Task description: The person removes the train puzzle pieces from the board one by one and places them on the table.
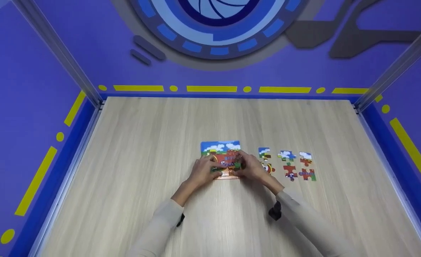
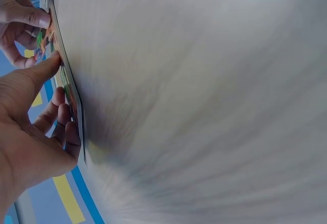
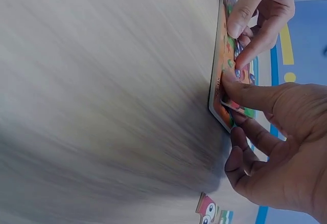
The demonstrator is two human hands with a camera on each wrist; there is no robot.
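A picture puzzle board (image 1: 219,147) lies on the table with its clouds-and-sky side away from the person. The right hand (image 1: 252,166) pinches a red and green jigsaw piece (image 3: 238,107) between thumb and fingers over the board's near right part. In the right wrist view this piece is tilted, one edge raised off the board. On the left part of the board rests the left hand (image 1: 202,172), thumb and fingers touching its surface. Its index finger reaches toward the pinched piece. The hands partly hide the board's middle.
Several loose jigsaw pieces lie right of the board, among them a cloud piece (image 1: 287,155), a red piece (image 1: 290,171) and a red-green piece (image 1: 307,174). A piece with eyes (image 1: 267,168) is partly behind the right hand. Blue-purple walls (image 1: 210,78) enclose the wooden table (image 1: 153,128).
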